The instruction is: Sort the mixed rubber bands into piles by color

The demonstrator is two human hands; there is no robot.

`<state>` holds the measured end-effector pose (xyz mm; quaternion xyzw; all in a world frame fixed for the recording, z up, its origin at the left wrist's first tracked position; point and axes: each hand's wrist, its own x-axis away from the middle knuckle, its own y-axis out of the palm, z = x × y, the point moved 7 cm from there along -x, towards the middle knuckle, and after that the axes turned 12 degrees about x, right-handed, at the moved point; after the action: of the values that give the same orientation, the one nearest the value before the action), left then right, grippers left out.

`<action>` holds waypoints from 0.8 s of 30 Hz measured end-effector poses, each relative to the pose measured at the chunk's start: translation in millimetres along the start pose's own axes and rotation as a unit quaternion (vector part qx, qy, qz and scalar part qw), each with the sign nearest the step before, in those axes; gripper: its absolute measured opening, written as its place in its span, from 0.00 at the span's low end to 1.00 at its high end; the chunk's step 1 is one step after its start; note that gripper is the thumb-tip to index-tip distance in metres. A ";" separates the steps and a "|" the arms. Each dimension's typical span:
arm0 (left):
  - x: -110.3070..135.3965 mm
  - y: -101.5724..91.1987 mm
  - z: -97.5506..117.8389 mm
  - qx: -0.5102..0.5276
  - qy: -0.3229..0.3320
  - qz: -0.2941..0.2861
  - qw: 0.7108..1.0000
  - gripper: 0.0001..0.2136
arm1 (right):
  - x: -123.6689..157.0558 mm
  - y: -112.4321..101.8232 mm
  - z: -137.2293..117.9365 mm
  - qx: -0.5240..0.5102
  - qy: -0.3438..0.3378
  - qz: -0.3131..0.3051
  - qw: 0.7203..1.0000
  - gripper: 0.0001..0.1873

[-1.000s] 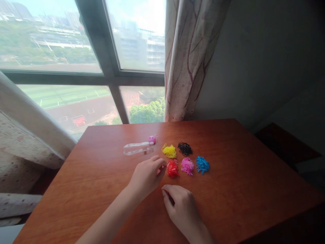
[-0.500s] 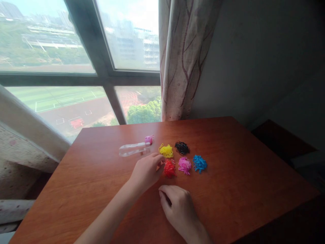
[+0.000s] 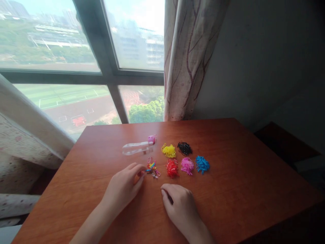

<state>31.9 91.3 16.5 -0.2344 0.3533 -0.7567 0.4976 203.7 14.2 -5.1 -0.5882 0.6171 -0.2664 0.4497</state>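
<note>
My left hand (image 3: 125, 184) is at the left edge of a small mixed-colour pile of tiny loops (image 3: 153, 166), which look like bulb pins. Its thumb and forefinger are nearly together there, with a reddish bit by the tips that is too small to name. My right hand (image 3: 179, 205) rests closed on the table, fingers curled; anything inside is hidden. Single-colour heaps of similar loops lie ahead: red (image 3: 172, 168), yellow (image 3: 169, 150), black (image 3: 185, 148), pink (image 3: 187, 165) and blue (image 3: 202, 164).
A clear plastic bottle (image 3: 137, 149) lies on its side behind the mixed pile, with a pink cap (image 3: 152, 139) at its right end. The brown wooden table (image 3: 236, 189) borders a window and a patterned curtain (image 3: 195, 61). A dark wall stands at right.
My left hand has moved left, from beside the red and yellow heaps to the mixed pile, uncovering that pile. My right hand stays curled in nearly the same place. The view has shifted slightly.
</note>
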 end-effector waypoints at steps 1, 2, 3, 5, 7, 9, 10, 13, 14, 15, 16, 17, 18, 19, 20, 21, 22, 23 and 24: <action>3.1 0.6 -3.0 0.007 -0.004 0.002 1.000 0.09 | -0.9 0.5 -0.3 0.010 0.001 -0.002 1.000 0.11; 5.7 1.5 -5.4 0.013 -0.008 0.003 1.000 0.09 | -1.8 0.9 -0.7 0.021 0.002 -0.005 1.000 0.10; 7.7 2.8 -7.0 0.019 -0.011 0.003 1.000 0.09 | -3.0 1.5 -1.3 0.033 0.003 -0.008 0.999 0.10; 10.3 6.4 -7.7 0.027 -0.015 -0.002 1.000 0.09 | -6.1 2.7 -2.6 0.060 0.009 -0.014 0.998 0.08; 11.0 11.2 -5.4 0.026 -0.016 -0.013 0.999 0.09 | -10.4 4.0 -4.1 0.085 0.018 -0.019 0.996 0.07; 10.8 16.6 -1.2 0.020 -0.013 -0.030 0.999 0.09 | -15.4 5.5 -6.5 0.102 0.026 -0.022 0.994 0.08; 10.7 19.1 1.0 0.016 -0.011 -0.039 0.999 0.10 | -17.9 6.3 -8.0 0.106 0.029 -0.023 0.994 0.08; 10.6 23.8 6.3 0.013 -0.005 -0.054 0.998 0.10 | -24.4 9.0 -12.8 0.116 0.034 -0.026 0.992 0.07; 10.7 24.5 7.2 0.012 -0.005 -0.056 0.998 0.10 | -26.2 9.9 -14.3 0.120 0.035 -0.026 0.992 0.07; 10.8 24.6 7.8 0.011 -0.005 -0.056 0.998 0.10 | -27.7 10.6 -15.5 0.126 0.036 -0.024 0.991 0.06; 10.9 24.6 8.1 0.011 -0.004 -0.056 0.998 0.10 | -28.9 11.2 -16.4 0.132 0.036 -0.021 0.990 0.05; 11.0 24.6 8.5 0.010 -0.004 -0.057 0.998 0.10 | -29.9 11.7 -16.9 0.139 0.037 -0.017 0.989 0.05; 11.2 24.6 8.8 0.008 -0.004 -0.059 0.998 0.10 | -30.7 12.2 -17.2 0.146 0.036 -0.013 0.989 0.05; 11.3 24.4 9.0 0.007 -0.003 -0.060 0.998 0.10 | -31.2 12.6 -17.3 0.151 0.034 -0.008 0.988 0.05; 11.5 24.1 9.4 0.006 -0.002 -0.061 0.998 0.10 | -31.4 12.9 -17.1 0.154 0.033 -0.003 0.988 0.06; 11.7 23.9 9.6 0.005 -0.002 -0.062 0.998 0.10 | -31.4 12.9 -16.8 0.153 0.030 0.003 0.988 0.07; 11.8 23.7 9.8 0.004 -0.002 -0.063 0.998 0.10 | -31.2 12.7 -16.3 0.148 0.028 0.008 0.988 0.07; 12.0 23.5 10.0 0.004 -0.002 -0.064 0.998 0.10 | -30.8 12.3 -15.8 0.140 0.025 0.013 0.990 0.07; 12.0 23.3 10.1 0.006 -0.001 -0.064 0.998 0.10 | -30.4 11.8 -15.4 0.130 0.023 0.017 0.991 0.07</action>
<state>47.9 71.2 5.2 -0.2545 0.3328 -0.7888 0.4498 181.7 42.4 -1.0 -0.5079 0.5970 -0.3502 0.5129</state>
